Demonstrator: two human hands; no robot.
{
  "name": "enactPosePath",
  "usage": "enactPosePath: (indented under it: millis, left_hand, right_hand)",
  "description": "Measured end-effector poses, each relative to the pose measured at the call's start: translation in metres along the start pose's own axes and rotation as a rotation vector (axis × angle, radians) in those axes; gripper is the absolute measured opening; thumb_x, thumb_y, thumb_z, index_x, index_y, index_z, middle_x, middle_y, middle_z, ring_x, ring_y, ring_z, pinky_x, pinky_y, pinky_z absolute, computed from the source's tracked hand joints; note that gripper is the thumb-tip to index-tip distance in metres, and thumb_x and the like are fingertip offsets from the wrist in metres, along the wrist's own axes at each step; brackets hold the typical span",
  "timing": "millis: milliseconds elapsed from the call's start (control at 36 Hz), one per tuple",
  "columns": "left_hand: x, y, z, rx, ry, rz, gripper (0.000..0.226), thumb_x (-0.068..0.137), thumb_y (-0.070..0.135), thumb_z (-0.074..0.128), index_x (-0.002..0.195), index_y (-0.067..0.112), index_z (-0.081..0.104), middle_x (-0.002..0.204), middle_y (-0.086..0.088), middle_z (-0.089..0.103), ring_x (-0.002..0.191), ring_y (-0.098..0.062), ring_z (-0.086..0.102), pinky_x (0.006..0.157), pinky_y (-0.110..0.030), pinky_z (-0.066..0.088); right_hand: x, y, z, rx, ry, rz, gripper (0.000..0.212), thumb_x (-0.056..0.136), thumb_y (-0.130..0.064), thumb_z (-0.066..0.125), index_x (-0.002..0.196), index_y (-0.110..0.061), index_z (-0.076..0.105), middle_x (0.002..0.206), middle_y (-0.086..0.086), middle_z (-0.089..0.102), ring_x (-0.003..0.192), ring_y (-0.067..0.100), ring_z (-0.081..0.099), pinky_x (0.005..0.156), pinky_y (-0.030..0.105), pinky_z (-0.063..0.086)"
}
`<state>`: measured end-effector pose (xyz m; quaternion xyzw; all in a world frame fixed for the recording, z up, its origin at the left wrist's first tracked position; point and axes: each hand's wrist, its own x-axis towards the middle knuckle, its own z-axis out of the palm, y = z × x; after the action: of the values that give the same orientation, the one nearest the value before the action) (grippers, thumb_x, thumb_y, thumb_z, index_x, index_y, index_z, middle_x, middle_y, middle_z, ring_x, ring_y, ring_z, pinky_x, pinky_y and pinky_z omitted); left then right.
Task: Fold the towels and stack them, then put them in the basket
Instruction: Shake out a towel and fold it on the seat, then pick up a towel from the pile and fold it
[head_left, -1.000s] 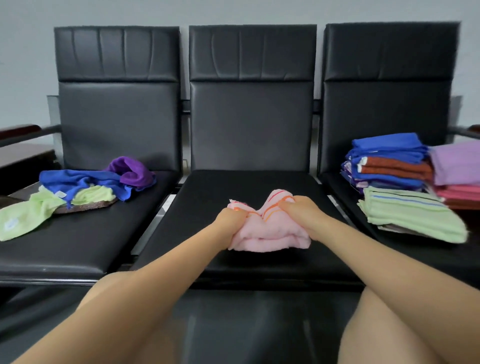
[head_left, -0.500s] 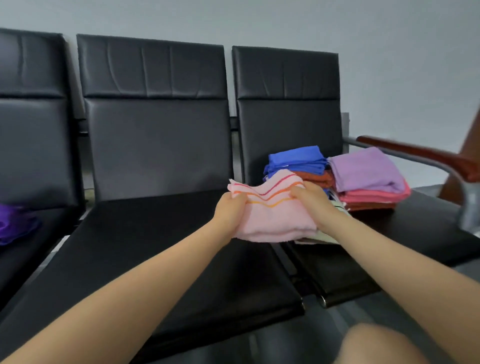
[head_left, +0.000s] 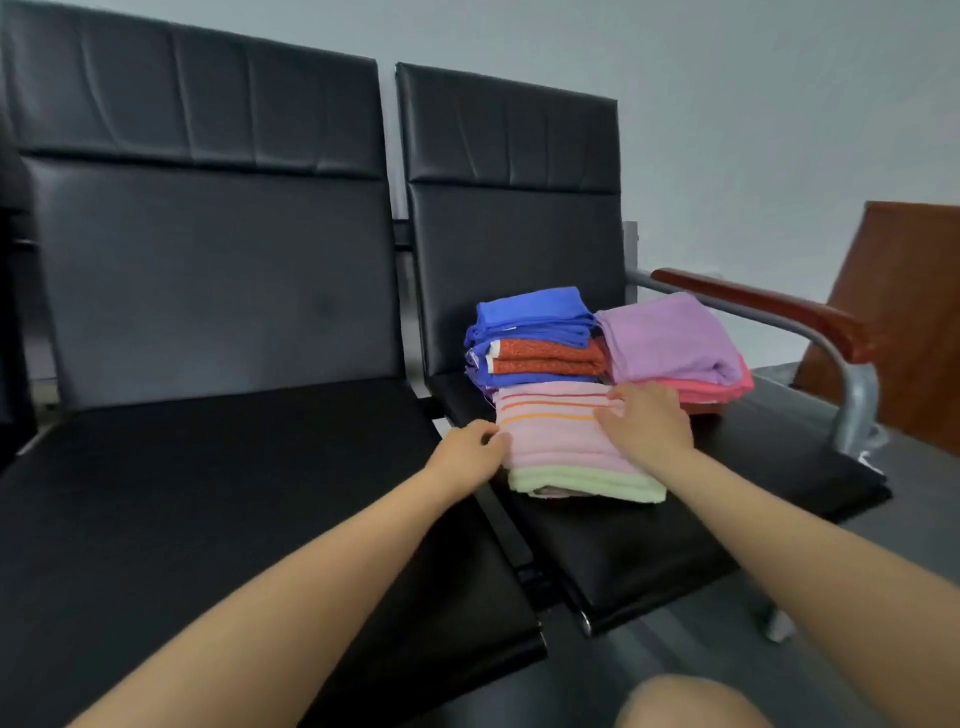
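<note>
Looking down from the head camera at a row of black chairs (head_left: 208, 291). Lying folded on the right-hand seat (head_left: 649, 545): a pink towel (head_left: 550, 431) with red and orange stripes, set on top of a light green towel (head_left: 582, 480) showing only its front edge. Resting flat on the pink towel's right part, the right hand (head_left: 647, 423), fingers straight and spread, gripping nothing. Touching the towel's left edge, the left hand (head_left: 467, 454), fingers curled in; whether pinching the cloth or only resting against it, impossible to tell, fingertips hidden behind the knuckles. Stacked just behind: blue and rust-orange towels (head_left: 535, 338), lower layers partly hidden by the pink one. Beside that, a purple towel (head_left: 670, 338) over a coral-pink towel (head_left: 722, 387), bottom of that pile hard to make out. Curving at far right, a wooden armrest (head_left: 769, 306) on a grey metal tube. Cut off by the bottom edge, a knee (head_left: 691, 701). Cut off at left, a third chair.
</note>
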<state>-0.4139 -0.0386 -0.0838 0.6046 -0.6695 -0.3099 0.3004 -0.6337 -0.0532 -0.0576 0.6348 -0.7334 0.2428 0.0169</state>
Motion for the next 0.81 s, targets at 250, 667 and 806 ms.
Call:
enactPosePath:
  millis: [250, 667, 806]
  left_hand:
    - [-0.056, -0.056, -0.127, -0.102, 0.278, -0.157, 0.021, 0.097, 0.032, 0.049, 0.108, 0.02, 0.062, 0.097, -0.001, 0.062, 0.096, -0.023, 0.064, 0.084, -0.036, 0.056]
    - [-0.229, -0.218, -0.335, -0.23, 0.843, -0.422, 0.023, 0.1, 0.024, 0.041, 0.085, 0.016, 0.057, 0.083, -0.006, 0.057, 0.062, -0.019, 0.052, 0.055, -0.023, 0.046]
    - [-0.305, -0.274, -0.38, 0.067, 0.977, -0.559, 0.025, 0.095, 0.025, 0.046, 0.103, 0.008, 0.063, 0.105, -0.012, 0.063, 0.101, -0.029, 0.057, 0.078, -0.03, 0.037]
  right_hand:
    - [-0.059, -0.146, -0.006, 0.399, -0.155, -0.309, 0.02, 0.094, -0.031, 0.055, 0.109, -0.019, 0.062, 0.086, -0.008, 0.06, 0.088, 0.015, 0.058, 0.078, 0.031, 0.044]
    - [-0.191, -0.402, 0.112, 0.726, -0.656, -0.376, 0.024, 0.095, -0.03, 0.051, 0.09, -0.012, 0.066, 0.08, -0.001, 0.068, 0.069, 0.015, 0.061, 0.068, 0.034, 0.052]
    - [-0.226, -0.477, 0.136, 0.685, -0.632, -0.548, 0.02, 0.092, -0.03, 0.051, 0.086, -0.017, 0.065, 0.083, 0.001, 0.069, 0.08, 0.021, 0.064, 0.074, 0.036, 0.052]
